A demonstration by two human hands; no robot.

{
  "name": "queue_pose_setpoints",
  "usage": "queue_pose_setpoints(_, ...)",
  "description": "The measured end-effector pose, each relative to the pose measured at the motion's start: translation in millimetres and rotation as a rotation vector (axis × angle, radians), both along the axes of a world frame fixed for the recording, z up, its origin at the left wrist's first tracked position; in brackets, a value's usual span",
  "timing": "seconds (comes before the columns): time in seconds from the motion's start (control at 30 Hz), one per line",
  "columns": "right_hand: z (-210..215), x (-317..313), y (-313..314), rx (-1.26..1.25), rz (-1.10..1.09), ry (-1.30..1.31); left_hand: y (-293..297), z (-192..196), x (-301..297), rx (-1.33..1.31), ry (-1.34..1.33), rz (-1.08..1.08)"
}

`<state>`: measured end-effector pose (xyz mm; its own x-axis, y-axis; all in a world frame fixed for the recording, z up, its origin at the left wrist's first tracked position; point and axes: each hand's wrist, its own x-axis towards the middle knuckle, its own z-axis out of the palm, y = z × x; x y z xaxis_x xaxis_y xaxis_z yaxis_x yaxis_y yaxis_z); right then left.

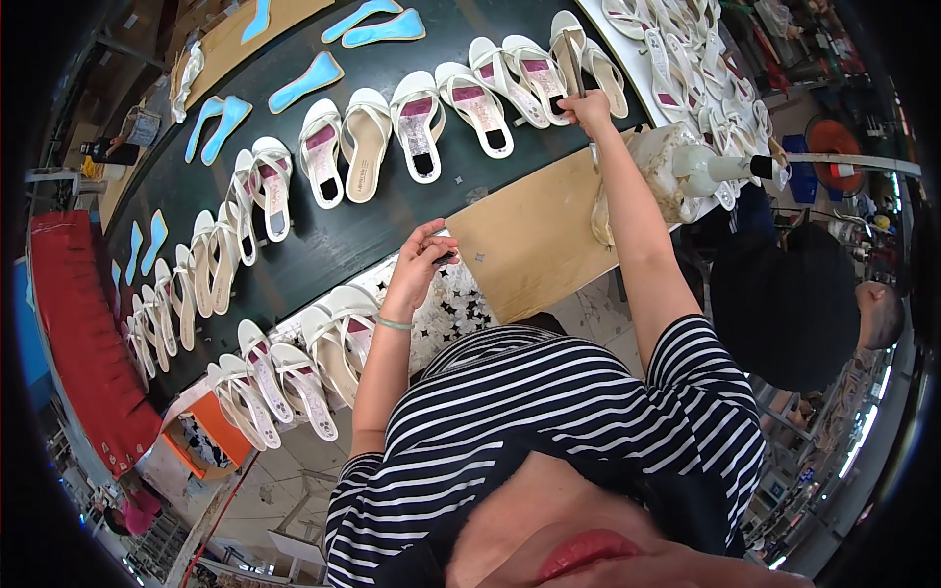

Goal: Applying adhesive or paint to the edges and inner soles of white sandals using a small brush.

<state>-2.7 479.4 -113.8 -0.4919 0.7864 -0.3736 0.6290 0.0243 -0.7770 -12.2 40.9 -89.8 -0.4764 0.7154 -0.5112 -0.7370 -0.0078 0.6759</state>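
My right hand reaches out to the far right end of a row of white sandals. Its fingers are closed around a thin stick-like tool, whose tip lies over a white sandal. Beside those fingers, another white sandal has a dark patch at its heel. Nearer to me, my left hand hovers above the bench edge with curled fingers. A small black piece sits between its fingertips. Farther left along the row, a sandal also shows a black heel patch.
Blue sole-shaped pieces lie on the dark bench behind the sandals. A brown board covers the near edge, beside scattered black bits. A whitish bottle stands at right, near heaped sandals. An orange box is lower left.
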Motion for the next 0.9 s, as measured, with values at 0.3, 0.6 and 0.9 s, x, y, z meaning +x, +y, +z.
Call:
queue_pose_setpoints(0.3, -0.7, -1.5, -4.2, 0.5, 0.154, -0.29, 8.2, 3.3, -4.7, 0.142, -0.075, 0.113)
queue_pose_setpoints(0.6, 119.1, 5.4, -164.5, -0.308, 0.546, 0.21, 37.5, 46.6, -28.3, 0.335, 0.264, 0.18)
queue_pose_setpoints(0.9, 100.9, 26.5, -208.1, -0.305, 0.737, 0.22, 48.9, 59.8, -23.3, 0.133, 0.502, 0.061)
